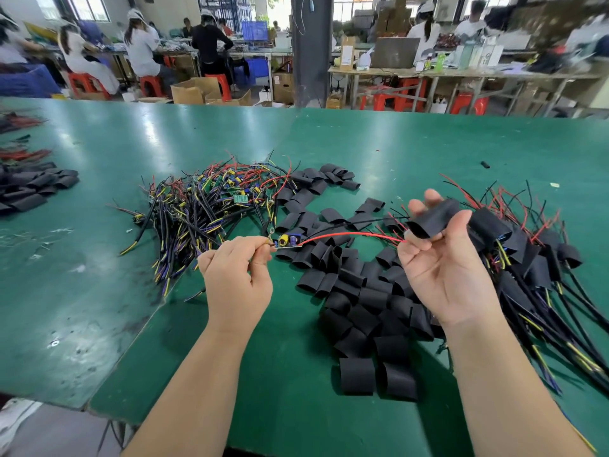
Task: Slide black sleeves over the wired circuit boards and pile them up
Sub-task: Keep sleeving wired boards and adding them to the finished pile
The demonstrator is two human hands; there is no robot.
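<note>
Circuit board (288,241) hangs just above the heap of loose sleeves (362,291), pinched tight at one end in the left hand (235,278) grip. Its red wire (346,235) runs over to the right hand (441,265), whose grip curls around one black sleeve (431,217). Left of the heap, past the tangled bare boards (204,202), the green tabletop (99,258) has wide room up to its near edge. Print on the board is too small to read.

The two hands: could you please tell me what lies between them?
In the head view, red and black wires run from the circuit board held by the left hand to the right hand gripping a sleeve, above loose black sleeves.
</note>
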